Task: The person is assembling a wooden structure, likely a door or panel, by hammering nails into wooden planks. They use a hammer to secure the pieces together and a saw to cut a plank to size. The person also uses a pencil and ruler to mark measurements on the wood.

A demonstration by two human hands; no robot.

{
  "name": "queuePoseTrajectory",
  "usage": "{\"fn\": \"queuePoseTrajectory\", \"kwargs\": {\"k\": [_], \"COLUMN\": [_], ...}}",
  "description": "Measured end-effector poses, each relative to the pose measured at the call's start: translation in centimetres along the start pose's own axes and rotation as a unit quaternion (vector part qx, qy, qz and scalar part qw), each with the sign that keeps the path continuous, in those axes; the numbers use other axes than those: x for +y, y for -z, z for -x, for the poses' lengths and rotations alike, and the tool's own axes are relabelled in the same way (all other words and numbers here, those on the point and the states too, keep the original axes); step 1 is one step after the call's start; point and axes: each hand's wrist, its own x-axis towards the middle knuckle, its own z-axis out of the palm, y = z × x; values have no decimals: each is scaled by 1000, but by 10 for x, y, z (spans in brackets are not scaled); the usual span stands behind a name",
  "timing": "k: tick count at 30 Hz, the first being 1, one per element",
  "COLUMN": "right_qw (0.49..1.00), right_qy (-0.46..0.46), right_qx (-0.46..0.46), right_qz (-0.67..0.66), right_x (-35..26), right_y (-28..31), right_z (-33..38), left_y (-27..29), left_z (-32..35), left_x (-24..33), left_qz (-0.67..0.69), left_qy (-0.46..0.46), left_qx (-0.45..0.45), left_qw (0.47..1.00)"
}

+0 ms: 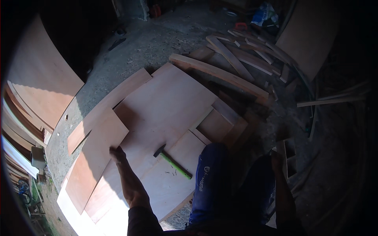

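My left hand (pixel 117 154) is closed on the right edge of a narrow plywood piece (pixel 96 157), which is raised at a slant over a larger plywood sheet (pixel 169 94). A hammer (pixel 176 165) with a green handle and dark head lies on the pale boards between my left arm and my left knee. Several nails (pixel 171 173) are scattered beside its handle. My right hand (pixel 277 159) hangs by my right knee in deep shadow; its fingers are too dark to make out.
A long plywood strip (pixel 110 106) lies beyond the raised piece. Loose timber lengths (pixel 236 59) are heaped at the far right, near a leaning panel (pixel 311 39). Large sheets (pixel 43 74) lean at the left. A wooden frame (pixel 214 126) sits beside my left knee.
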Motion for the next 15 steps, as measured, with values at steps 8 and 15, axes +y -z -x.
{"fn": "queuePoseTrajectory", "kwargs": {"k": [8,15], "right_qw": [999,928], "right_qy": [5,284], "right_qx": [-27,63], "right_qz": [-34,-231], "right_x": [-116,-300], "right_y": [32,100], "right_z": [-14,-42], "left_y": [65,112], "left_z": [-8,39], "left_x": [71,332], "left_qz": [372,587], "left_qy": [133,223], "left_qx": [109,52], "left_qw": [912,776]}}
